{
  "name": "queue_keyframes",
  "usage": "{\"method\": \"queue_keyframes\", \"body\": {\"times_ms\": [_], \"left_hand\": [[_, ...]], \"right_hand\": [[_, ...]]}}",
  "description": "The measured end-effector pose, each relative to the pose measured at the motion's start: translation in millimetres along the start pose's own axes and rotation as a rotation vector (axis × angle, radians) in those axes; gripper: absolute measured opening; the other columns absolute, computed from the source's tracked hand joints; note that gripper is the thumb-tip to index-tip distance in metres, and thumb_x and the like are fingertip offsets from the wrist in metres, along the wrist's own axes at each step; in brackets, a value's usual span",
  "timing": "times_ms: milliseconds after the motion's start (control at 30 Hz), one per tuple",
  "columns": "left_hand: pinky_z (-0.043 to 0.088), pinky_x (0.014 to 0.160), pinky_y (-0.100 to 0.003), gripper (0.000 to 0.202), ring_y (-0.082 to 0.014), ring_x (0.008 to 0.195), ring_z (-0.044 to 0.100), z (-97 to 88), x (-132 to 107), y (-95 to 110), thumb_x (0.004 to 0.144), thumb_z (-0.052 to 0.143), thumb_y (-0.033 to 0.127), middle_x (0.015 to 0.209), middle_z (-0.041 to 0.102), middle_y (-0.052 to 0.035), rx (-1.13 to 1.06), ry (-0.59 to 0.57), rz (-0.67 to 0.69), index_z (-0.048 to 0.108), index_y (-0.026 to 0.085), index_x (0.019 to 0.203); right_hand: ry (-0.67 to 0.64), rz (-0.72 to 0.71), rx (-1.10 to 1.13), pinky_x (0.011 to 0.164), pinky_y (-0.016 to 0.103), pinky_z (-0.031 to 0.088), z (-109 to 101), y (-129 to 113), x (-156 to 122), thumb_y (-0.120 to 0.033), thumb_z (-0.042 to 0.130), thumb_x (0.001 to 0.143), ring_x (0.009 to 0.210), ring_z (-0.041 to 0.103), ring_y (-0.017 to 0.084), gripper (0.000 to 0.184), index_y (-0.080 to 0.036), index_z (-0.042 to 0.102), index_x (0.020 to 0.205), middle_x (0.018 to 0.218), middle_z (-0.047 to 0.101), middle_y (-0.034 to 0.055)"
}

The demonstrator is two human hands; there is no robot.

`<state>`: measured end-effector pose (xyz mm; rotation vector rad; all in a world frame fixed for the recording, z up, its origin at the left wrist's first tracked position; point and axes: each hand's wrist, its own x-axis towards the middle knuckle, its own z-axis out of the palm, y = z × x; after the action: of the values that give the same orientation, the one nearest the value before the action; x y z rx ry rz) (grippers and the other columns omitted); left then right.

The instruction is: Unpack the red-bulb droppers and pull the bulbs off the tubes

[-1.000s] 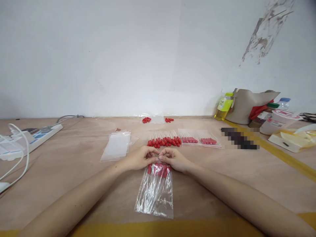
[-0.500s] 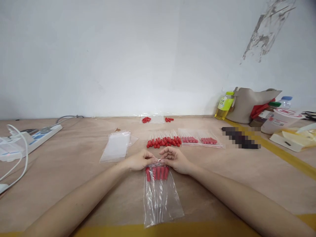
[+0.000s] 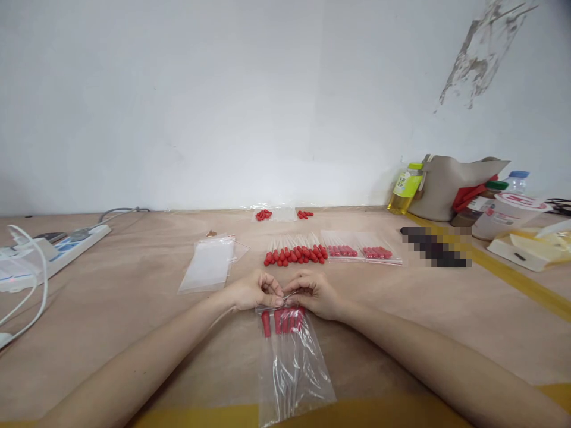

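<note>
A clear plastic bag (image 3: 292, 368) holding several red-bulbed droppers (image 3: 283, 321) lies on the tan table in front of me. My left hand (image 3: 252, 291) and my right hand (image 3: 312, 292) both pinch the bag's top edge, fingertips close together. Just beyond my hands lies a loose row of red-bulbed droppers (image 3: 294, 254).
Two filled bags (image 3: 361, 252) lie right of the loose row, and a stack of empty bags (image 3: 207, 270) lies to the left. More red pieces (image 3: 283, 214) sit by the wall. A power strip with cables (image 3: 49, 249) is far left. Bottles, a grey bag (image 3: 450, 184) and containers stand far right.
The bag has slid nearer to me and turned a little, its lower end now at the table's front edge. Both hands came slightly closer, still pinching the top edge.
</note>
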<state>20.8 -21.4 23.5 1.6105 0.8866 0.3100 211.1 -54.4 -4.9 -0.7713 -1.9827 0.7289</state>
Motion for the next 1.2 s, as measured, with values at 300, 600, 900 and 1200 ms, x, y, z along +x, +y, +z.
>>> {"method": "queue_keyframes", "body": {"times_ms": [300, 600, 900, 1200], "left_hand": [[0.029, 0.051, -0.019, 0.043, -0.0068, 0.055, 0.040, -5.4, -3.3, 8.3, 0.065, 0.065, 0.050, 0.063, 0.053, 0.0016, 0.154, -0.122, 0.057, 0.062, 0.010, 0.082], [0.021, 0.045, -0.019, 0.045, -0.0051, 0.047, 0.030, -6.5, 0.1, 0.4, 0.069, 0.058, 0.055, 0.051, 0.042, 0.0047, 0.201, -0.080, 0.074, 0.058, 0.010, 0.068], [0.024, 0.046, -0.018, 0.039, -0.0046, 0.049, 0.036, -3.0, -2.4, 6.6, 0.060, 0.070, 0.047, 0.056, 0.051, 0.0032, 0.110, -0.138, 0.036, 0.061, 0.009, 0.070], [0.022, 0.046, -0.019, 0.039, -0.0045, 0.048, 0.033, -0.6, -3.3, 12.0, 0.060, 0.069, 0.047, 0.053, 0.047, 0.0054, 0.107, -0.138, 0.033, 0.057, 0.011, 0.066]], "right_hand": [[0.148, 0.028, 0.106, 0.058, 0.023, 0.048, -3.6, 10.1, 3.0, -0.021, 0.068, 0.068, 0.064, 0.056, 0.010, 0.012, -0.017, 0.064, 0.078, 0.076, 0.057, 0.0018], [0.073, -0.088, -0.059, 0.066, 0.025, 0.047, -6.9, 7.7, 4.3, -0.016, 0.062, 0.073, 0.072, 0.056, 0.012, 0.007, -0.020, 0.067, 0.077, 0.077, 0.058, 0.0021], [-0.066, -0.103, -0.179, 0.065, 0.024, 0.046, -9.8, -7.4, 3.4, -0.014, 0.063, 0.072, 0.072, 0.055, 0.011, 0.004, -0.017, 0.061, 0.069, 0.079, 0.059, 0.0022], [-0.034, -0.169, -0.241, 0.060, 0.023, 0.045, -5.9, -7.4, 2.4, -0.010, 0.057, 0.073, 0.066, 0.054, 0.011, 0.009, -0.017, 0.058, 0.068, 0.073, 0.057, 0.0017]]}}
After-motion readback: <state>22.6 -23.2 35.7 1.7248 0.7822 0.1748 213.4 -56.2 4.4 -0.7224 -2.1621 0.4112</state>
